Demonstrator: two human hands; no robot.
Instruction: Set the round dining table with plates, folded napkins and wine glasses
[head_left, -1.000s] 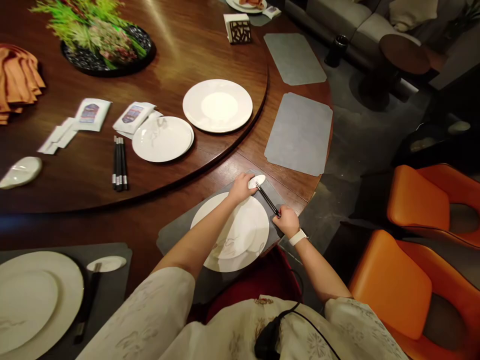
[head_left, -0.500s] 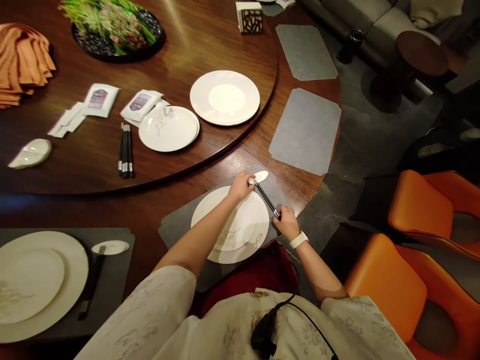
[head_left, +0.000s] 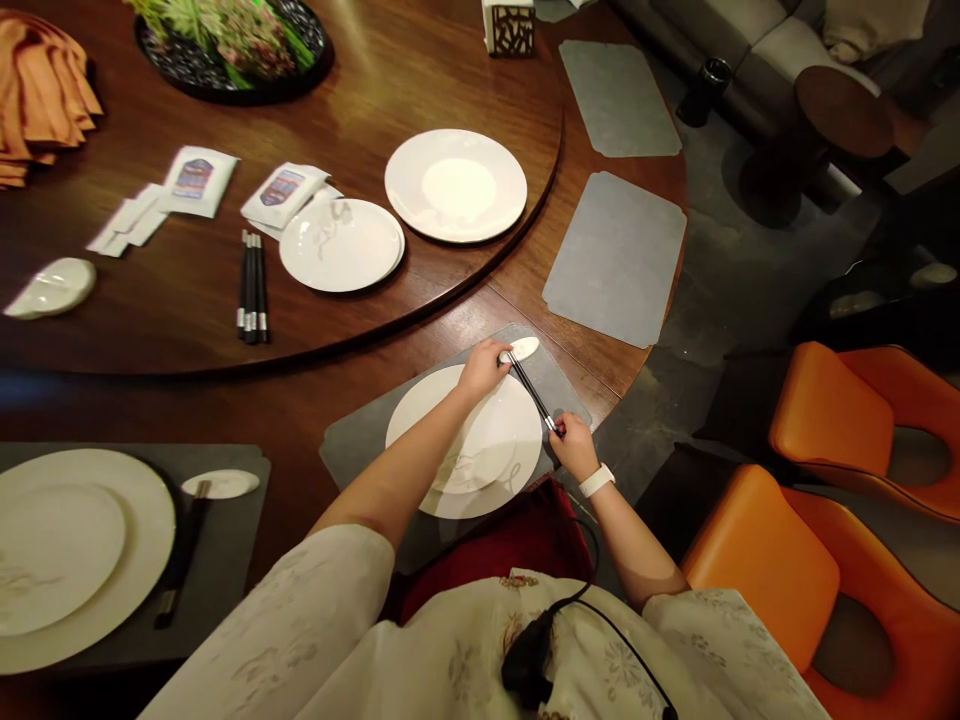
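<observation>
A pair of black chopsticks (head_left: pixel 531 390) with silver ends lies slanted along the right side of a white plate setting. Its upper end rests on a small white chopstick rest (head_left: pixel 525 348). The fingers of my left hand (head_left: pixel 484 370) close around the upper end, beside the rest. At the lower, silver-banded end, my right hand (head_left: pixel 576 445) pinches the chopsticks. Beneath my left forearm sit a large white plate (head_left: pixel 409 412) and a smaller patterned plate (head_left: pixel 480 468), partly covered by the arm. A grey placemat (head_left: pixel 360 432) lies under them.
On the raised round turntable (head_left: pixel 330 335) are bundled chopsticks (head_left: pixel 253 288), stacked small plates (head_left: pixel 341 245), a large plate (head_left: pixel 456 185), white packets (head_left: pixel 199 180) and orange napkins (head_left: pixel 45 95). Another setting's plate (head_left: pixel 150 560) stands left. Orange chairs (head_left: pixel 765 570) are at right.
The view has shifted slightly, so the table things appear a little higher. Both hands stay on the chopsticks, with hardly any movement.
</observation>
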